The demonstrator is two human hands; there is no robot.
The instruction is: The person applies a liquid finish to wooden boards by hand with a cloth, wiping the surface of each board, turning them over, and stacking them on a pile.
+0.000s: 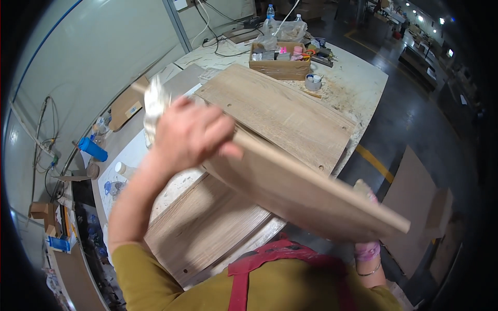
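Observation:
A wood-grain board [295, 189] is tilted up on its edge in front of me, smeared by motion. My left hand [194, 129] is closed over its upper left corner, and a crumpled white cloth [155, 106] sticks out beside the fingers. At the board's right end is my right hand [369, 250], mostly hidden behind it, with pink covering near the wrist and pale fingertips showing past the top edge. Beyond lies a stack of similar boards [280, 111]. More wood-grain boards [207, 223] lie nearer, under my left forearm.
A cardboard box [280, 67] of supplies stands at the table's far side, with a small round tub [313, 82] beside it. On the left are a blue bottle [93, 149] and a white bottle [123, 169]. Large flat sheets [410, 207] lean at the right.

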